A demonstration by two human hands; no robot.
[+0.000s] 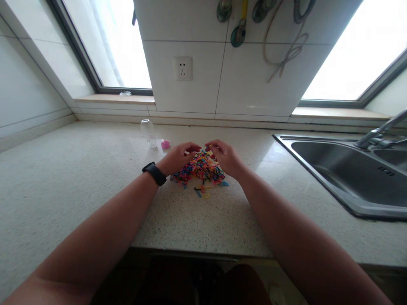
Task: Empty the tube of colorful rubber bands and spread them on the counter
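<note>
A heap of small multicoloured rubber bands (200, 167) lies on the speckled countertop, with a few loose ones in front of it. At the heap's left side, my left hand (180, 157) has its fingers bent and its thumb apart from them, with nothing visible in it. My right hand (225, 157) is over the heap's right side, its fingertips pinched on what looks like a yellow rubber band. Behind the left hand are a clear plastic bottle (148, 133) and a pink cap (165, 144).
A steel sink (330, 169) with a tap (378, 133) is set into the counter (203, 224) on the right. The tiled wall behind carries a power socket (183, 68), pipe valves (238, 34) and a hanging cord (288, 55). The counter's front edge runs below my forearms.
</note>
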